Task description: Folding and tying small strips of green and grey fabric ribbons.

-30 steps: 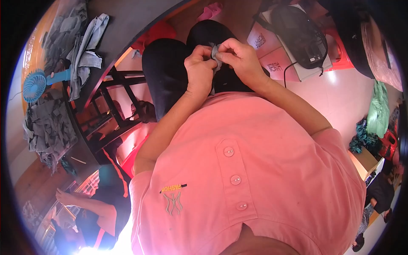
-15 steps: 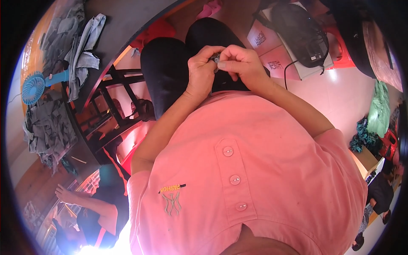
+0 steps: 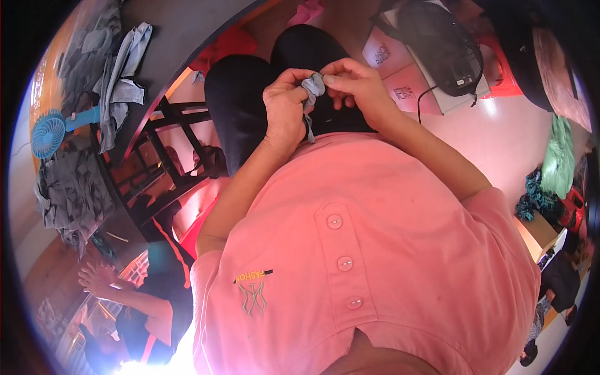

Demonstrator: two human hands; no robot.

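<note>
Above my lap, my left hand [image 3: 286,111] is closed around a small crumpled piece of grey-blue fabric [image 3: 314,86]. Part of the fabric bunches up between thumb and forefinger, and a narrow end hangs down beside the palm. At its upper right edge, the thumb and forefinger of my right hand [image 3: 361,90] pinch the cloth, while the other fingers curl under. Black trousers [image 3: 240,100] cover my knees, just beneath both hands.
To the left, a dark table [image 3: 169,37] bears grey fabric strips [image 3: 122,81], a fabric heap [image 3: 75,194] and a blue fan [image 3: 49,134]. A black bag [image 3: 440,53] lies on boxes [image 3: 403,87] at right. Another person's hand [image 3: 97,278] shows lower left.
My hands have drawn slightly apart, the left one shifting left. More of the fabric now shows between them. The other person's hands at lower left have moved.
</note>
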